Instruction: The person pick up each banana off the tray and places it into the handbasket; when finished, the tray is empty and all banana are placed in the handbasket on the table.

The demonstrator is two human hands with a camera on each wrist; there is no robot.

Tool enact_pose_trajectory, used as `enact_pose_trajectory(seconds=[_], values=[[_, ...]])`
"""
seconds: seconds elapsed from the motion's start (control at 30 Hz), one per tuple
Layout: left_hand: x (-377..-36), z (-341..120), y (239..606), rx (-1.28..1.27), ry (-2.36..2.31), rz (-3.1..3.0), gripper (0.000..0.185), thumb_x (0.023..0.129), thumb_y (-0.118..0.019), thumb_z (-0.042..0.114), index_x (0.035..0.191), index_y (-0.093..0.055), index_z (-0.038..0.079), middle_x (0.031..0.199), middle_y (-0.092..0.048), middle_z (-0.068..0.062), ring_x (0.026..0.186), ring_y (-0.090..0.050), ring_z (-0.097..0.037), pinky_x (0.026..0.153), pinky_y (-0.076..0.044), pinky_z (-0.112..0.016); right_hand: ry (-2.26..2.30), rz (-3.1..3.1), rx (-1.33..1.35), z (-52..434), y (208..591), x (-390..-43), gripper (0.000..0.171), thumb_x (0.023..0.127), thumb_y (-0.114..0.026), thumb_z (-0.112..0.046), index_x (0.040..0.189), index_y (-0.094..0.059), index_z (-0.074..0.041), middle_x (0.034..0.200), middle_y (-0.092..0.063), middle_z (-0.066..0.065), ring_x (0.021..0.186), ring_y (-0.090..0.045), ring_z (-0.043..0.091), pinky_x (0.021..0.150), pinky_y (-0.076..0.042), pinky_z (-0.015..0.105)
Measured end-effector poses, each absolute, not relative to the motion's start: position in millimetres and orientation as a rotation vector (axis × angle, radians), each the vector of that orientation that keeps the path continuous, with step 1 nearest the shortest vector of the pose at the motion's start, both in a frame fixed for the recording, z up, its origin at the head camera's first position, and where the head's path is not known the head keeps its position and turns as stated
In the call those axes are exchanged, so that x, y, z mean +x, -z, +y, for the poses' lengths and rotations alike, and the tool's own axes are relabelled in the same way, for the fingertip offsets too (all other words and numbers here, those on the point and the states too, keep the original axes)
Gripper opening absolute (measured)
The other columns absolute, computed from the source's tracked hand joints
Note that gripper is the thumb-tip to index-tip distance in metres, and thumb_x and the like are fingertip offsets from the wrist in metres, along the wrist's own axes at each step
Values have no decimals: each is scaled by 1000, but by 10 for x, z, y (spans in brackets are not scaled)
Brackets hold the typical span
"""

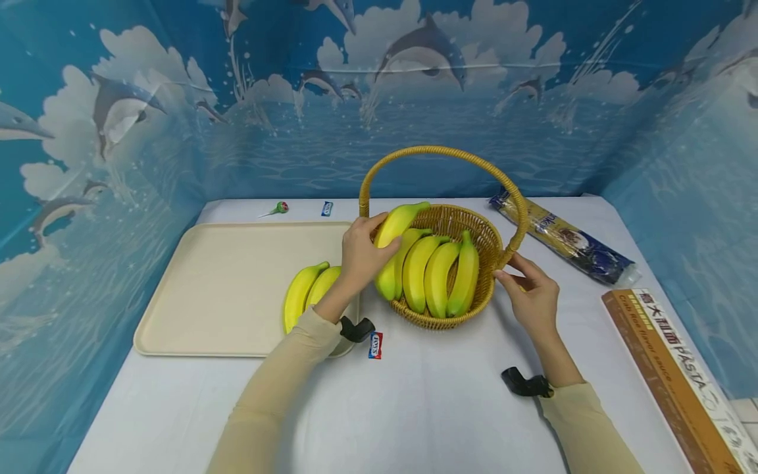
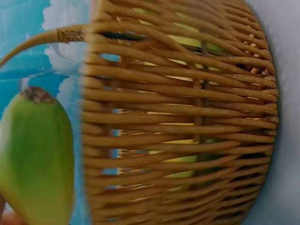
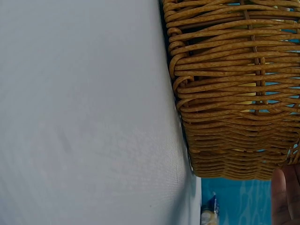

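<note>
My left hand (image 1: 361, 253) grips a yellow banana (image 1: 398, 224) with a greenish tip, over the left side of a round wicker basket (image 1: 435, 322). In the left wrist view that banana's end (image 2: 40, 154) stands beside the basket's woven wall (image 2: 187, 117). Several bananas (image 1: 439, 273) lie side by side inside, below the tall arched handle (image 1: 438, 151). My right hand (image 1: 535, 293) holds the basket's right rim at the foot of the handle, thumb in front. From the right wrist, its fingertips (image 3: 280, 192) show against the basket wall.
A cream tray (image 1: 207, 289) at left bears bananas (image 1: 301, 296) partly hidden by my left arm. A small wrapped candy (image 1: 376, 345) lies before the basket; a lollipop (image 1: 281, 207) and another candy (image 1: 327, 209) lie behind the tray. A pasta bag (image 1: 568, 240) and pasta box (image 1: 675, 375) lie right.
</note>
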State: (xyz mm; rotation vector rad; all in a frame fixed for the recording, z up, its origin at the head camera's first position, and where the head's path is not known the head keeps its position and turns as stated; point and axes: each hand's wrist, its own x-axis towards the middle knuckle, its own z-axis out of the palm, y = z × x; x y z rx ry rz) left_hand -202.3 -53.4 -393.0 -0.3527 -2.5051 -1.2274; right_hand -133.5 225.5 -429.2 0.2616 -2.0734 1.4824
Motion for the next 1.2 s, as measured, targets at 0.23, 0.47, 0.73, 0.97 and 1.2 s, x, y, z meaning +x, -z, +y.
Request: enact_pose_trajectory(seconds=[0.23, 0.47, 0.73, 0.97, 1.2], values=[[-2130, -426, 4039, -292, 1159, -2550, 49, 86, -70, 30, 129, -64, 8, 114, -67, -15, 97, -63, -30, 84, -49, -45, -1470, -2077, 259, 2249, 4292, -1334, 43, 82, -68, 14, 124, -61, 12, 110, -63, -23, 102, -61, -8, 78, -52, 10], [-2169, -323, 4147, -225, 1064, -2636, 49, 88, -70, 28, 132, -62, 8, 124, -67, -13, 111, -63, -29, 92, -51, -43, -1460, -2089, 244, 2248, 4307, -1347, 42, 82, -68, 13, 124, -61, 11, 111, -68, -8, 102, -61, -8, 78, -52, 10], [-2163, -265, 4301, -209, 927, -2630, 45, 88, -71, 26, 126, -65, 4, 121, -67, -16, 112, -62, -32, 92, -53, -44, -1475, -2085, 230, 2249, 4298, -1332, 42, 82, -68, 14, 123, -61, 12, 111, -68, -5, 102, -61, -8, 78, -51, 10], [-2149, -251, 4303, -198, 892, -2638, 44, 88, -71, 27, 125, -66, 4, 122, -66, -17, 113, -60, -32, 92, -53, -43, -1501, -2077, 222, 2249, 4292, -1338, 42, 82, -67, 14, 123, -60, 13, 108, -63, -21, 101, -61, -8, 77, -51, 9], [-2083, -286, 4293, -249, 964, -2634, 48, 90, -68, 27, 130, -61, 2, 129, -59, -18, 120, -54, -32, 97, -49, -43, -1501, -2070, 236, 2247, 4294, -1344, 42, 82, -67, 15, 123, -60, 14, 108, -64, -20, 101, -61, -7, 78, -51, 9]])
